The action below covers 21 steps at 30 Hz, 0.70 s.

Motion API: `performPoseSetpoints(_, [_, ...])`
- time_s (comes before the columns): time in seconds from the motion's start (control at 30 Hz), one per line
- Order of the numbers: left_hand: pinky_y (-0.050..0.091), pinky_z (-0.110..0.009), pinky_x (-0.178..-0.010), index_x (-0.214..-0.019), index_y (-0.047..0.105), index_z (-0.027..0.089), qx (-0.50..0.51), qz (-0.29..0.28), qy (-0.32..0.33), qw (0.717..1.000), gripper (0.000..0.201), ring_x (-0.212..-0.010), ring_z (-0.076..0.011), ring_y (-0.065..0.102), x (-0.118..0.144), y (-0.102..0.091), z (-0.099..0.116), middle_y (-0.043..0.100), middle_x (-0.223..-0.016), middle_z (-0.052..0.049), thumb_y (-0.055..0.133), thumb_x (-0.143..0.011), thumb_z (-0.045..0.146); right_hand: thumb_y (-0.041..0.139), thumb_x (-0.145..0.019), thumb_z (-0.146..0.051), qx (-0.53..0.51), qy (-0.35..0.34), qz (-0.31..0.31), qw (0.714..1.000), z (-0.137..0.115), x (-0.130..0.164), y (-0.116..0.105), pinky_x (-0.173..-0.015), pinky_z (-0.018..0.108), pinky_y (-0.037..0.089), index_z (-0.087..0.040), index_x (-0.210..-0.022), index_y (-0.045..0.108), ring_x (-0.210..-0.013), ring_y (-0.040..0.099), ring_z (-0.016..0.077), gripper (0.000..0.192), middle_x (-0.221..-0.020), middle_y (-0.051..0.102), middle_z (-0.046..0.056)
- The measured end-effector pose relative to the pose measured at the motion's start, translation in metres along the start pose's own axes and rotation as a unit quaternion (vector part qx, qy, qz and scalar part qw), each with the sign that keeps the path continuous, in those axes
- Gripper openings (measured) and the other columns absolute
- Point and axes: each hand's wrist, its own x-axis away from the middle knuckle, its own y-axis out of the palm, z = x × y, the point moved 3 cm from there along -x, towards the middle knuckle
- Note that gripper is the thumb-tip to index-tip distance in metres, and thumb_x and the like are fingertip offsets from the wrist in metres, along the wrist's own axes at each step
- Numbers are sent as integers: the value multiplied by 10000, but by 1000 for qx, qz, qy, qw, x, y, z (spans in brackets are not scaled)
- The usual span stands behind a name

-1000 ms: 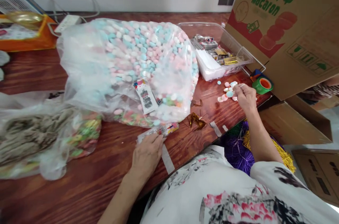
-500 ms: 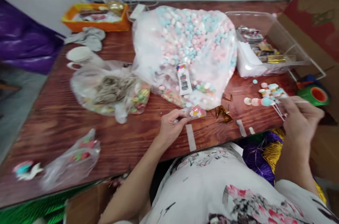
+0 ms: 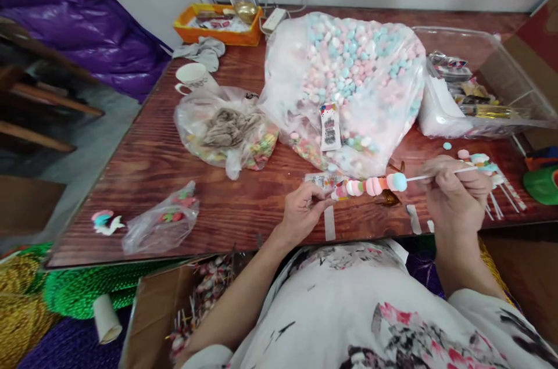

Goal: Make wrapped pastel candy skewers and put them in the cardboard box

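Observation:
My right hand [image 3: 457,190] pinches the white stick of a marshmallow skewer [image 3: 374,186], held level above the table. Pink, white and blue pieces run along it, with orange and green bits between. Its far end meets a small printed plastic wrapper [image 3: 340,190] that my left hand [image 3: 301,217] grips by the edge. Whether the tip is inside the wrapper I cannot tell. Behind it lies another clear printed wrapper [image 3: 320,180]. More marshmallow skewers [image 3: 497,174] lie beyond my right hand, partly hidden by it.
A large bag of marshmallows [image 3: 349,67] fills the middle back, a printed sachet [image 3: 330,128] on it. Left are a smaller candy bag [image 3: 192,119], a mug [image 3: 192,75] and an orange tray [image 3: 218,38]. A clear plastic bin [image 3: 518,67] stands right, near green tape [image 3: 540,186].
My right hand has moved left, bringing one skewer away from the others to the wrapper in my left hand. The view has swung to the left.

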Motion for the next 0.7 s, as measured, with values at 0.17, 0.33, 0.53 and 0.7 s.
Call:
performPoseSetpoints(0.17, [448, -262, -660, -771, 545, 185, -62, -29, 108, 992, 145, -696, -130, 539, 5, 1, -1, 581, -727, 2, 662, -855, 167, 729, -811, -226, 15, 37, -54, 998, 2, 6, -5, -575, 325, 468, -225, -773, 768, -600, 597, 154, 55, -658, 674, 11])
performPoseSetpoints(0.33, [462, -302, -692, -837, 555, 192, -123, -88, 176, 973, 102, -745, -165, 533, 12, 8, -7, 604, -784, -37, 591, -863, 101, 724, -807, -231, 93, -5, -96, 991, -5, 10, -13, -634, 358, 520, -253, -816, 776, -633, 635, 177, 57, -672, 700, 7])
performPoseSetpoints(0.53, [439, -268, -654, -802, 536, 189, -54, -78, 122, 988, 143, -699, -133, 530, 12, 10, -2, 575, -734, -1, 666, -854, 157, 707, -825, -268, 73, 0, -107, 992, -3, 13, -17, -641, 366, 531, -262, -817, 773, -630, 648, 190, 67, -652, 700, 5])
performPoseSetpoints(0.7, [406, -240, -612, -744, 507, 187, -22, -68, 69, 995, 211, -642, -106, 501, 13, 10, 1, 537, -687, 26, 684, -859, 204, 696, -831, -238, 74, -4, -94, 993, -2, 20, -26, -647, 374, 545, -260, -860, 775, -638, 667, 196, 87, -718, 736, 14])
